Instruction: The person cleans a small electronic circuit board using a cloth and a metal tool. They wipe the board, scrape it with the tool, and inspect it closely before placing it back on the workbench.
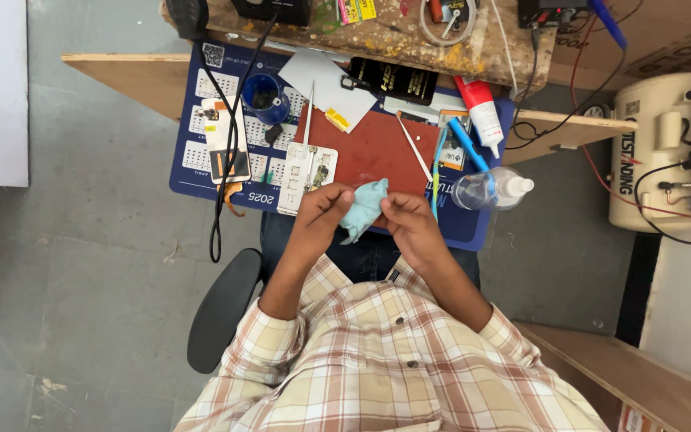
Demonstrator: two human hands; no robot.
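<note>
Cloth: one soft, crumpled pale-blue wad.
Grip: left hand and right hand both pinch it.
Mat: one flat red-brown rectangular rubber sheet.
Bottle: one clear plastic bottle.

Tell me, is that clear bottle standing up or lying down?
Lying down. The clear bottle rests on its side on the blue mat, cap pointing right, beside the right hand.

The scene is seen through one camera worn on the head and aimed almost straight down. The plaid shirt fills the bottom edge at close range, the cluttered surface is set farther off above, and grey floor is taken in at left.
</note>
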